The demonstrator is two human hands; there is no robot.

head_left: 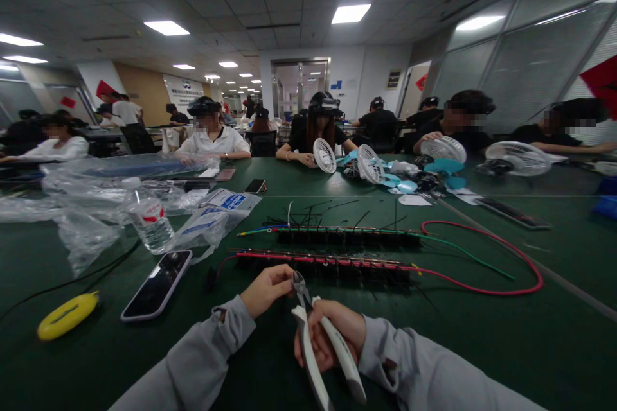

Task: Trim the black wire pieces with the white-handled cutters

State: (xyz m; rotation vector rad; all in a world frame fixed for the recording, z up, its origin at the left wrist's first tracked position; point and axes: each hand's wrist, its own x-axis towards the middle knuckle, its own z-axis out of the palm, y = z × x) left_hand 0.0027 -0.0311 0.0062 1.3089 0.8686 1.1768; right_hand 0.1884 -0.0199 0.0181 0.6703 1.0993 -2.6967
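Observation:
My right hand (348, 321) is wrapped round a pair of diagonal cutters (343, 352) with white handles, which are spread apart, while the jaws point up and away. My left hand (267, 288) is pinched right at the cutter jaws; whatever its fingertips hold, if anything, is too small to make out. Just beyond both hands lies a long black strip (332, 273) with a red wire (482, 289) tied along it by several black cable ties. A second black strip (347, 237) behind it carries a green wire (463, 247), and loose cable tie tails stick out.
To the left lie a phone (158, 286), a yellow oval object (68, 316), a water bottle (150, 218) and clear plastic bags (87, 225). Across the green table (482, 353), people sit behind white fan grilles (370, 164) and blue blades (443, 167). A dark flat device (513, 213) lies right.

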